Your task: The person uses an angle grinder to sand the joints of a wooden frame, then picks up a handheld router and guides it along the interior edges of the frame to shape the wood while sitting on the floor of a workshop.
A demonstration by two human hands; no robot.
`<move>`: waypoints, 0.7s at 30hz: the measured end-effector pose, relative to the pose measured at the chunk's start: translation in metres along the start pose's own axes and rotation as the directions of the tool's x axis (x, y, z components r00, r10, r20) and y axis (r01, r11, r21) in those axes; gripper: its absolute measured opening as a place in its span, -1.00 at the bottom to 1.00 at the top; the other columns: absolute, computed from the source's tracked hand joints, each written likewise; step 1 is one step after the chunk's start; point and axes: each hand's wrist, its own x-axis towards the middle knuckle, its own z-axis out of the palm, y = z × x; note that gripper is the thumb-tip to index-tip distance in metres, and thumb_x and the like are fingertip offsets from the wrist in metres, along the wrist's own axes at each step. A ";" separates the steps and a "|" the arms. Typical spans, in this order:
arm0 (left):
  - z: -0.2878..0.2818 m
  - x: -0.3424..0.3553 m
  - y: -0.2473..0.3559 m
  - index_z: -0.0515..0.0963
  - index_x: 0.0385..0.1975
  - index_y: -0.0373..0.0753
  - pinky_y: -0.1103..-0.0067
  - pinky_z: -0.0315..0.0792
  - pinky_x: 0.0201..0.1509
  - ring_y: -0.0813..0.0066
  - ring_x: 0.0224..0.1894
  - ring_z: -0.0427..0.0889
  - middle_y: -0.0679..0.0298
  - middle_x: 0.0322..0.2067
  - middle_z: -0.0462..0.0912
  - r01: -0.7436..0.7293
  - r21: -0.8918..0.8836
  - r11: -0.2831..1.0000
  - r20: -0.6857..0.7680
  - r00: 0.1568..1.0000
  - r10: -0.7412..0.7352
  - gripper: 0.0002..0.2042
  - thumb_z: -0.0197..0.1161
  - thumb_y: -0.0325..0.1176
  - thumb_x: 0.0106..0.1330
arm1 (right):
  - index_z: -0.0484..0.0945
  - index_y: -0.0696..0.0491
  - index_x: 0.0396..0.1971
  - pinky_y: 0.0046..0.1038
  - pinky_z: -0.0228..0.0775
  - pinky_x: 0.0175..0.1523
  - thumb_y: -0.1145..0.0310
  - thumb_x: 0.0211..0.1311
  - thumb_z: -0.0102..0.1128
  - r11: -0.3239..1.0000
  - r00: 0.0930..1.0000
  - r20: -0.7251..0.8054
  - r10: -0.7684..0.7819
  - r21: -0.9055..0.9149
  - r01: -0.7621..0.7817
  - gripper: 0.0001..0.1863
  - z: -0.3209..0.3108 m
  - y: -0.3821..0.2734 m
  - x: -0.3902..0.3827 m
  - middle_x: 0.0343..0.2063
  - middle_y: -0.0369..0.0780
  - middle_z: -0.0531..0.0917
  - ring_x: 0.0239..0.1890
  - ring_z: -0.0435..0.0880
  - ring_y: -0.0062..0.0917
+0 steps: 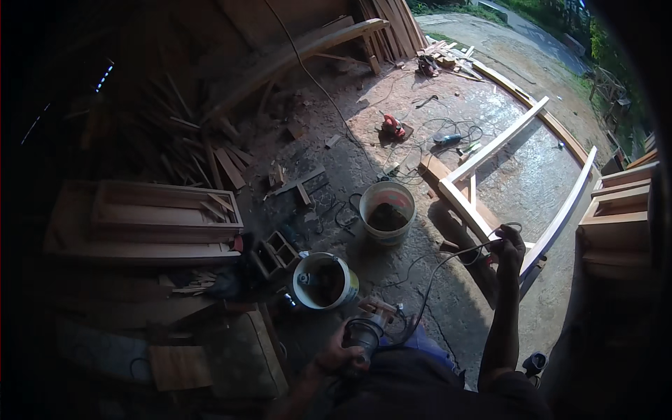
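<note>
Close to my body, my left hand (339, 351) is wrapped round the dark round body of a router (365, 333), whose pale base points up and away from me. A dark power cord (428, 294) leaves the tool and curves up to the right. My right hand (508, 248) is raised at the end of my outstretched arm, with its fingers closed on this cord; a small loop sticks out past the fingers. Behind that hand stands a pale wooden frame (458, 203) made of long joined bars.
Two white buckets, a far one (407, 227) and a near one (348, 299), stand ahead, by a hollow concrete block (278, 250). Wooden box frames (164, 231) lie left. A red power tool (395, 127), a blue grinder (448, 139) and tangled cords lie on the floor beyond. Scrap wood (227, 168) is piled far left.
</note>
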 end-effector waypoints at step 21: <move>0.016 -0.038 0.043 -0.47 0.57 -0.25 0.44 0.45 0.26 0.28 0.22 0.52 -0.09 0.44 0.19 -0.076 0.097 0.992 0.074 0.995 0.069 0.21 0.44 -0.52 0.09 | 0.58 0.14 0.22 -0.45 0.63 0.01 0.56 0.44 0.13 0.915 0.086 0.934 0.347 -0.317 -0.248 -0.61 0.228 0.032 -0.111 -0.02 -0.10 0.76 -0.06 0.77 -0.48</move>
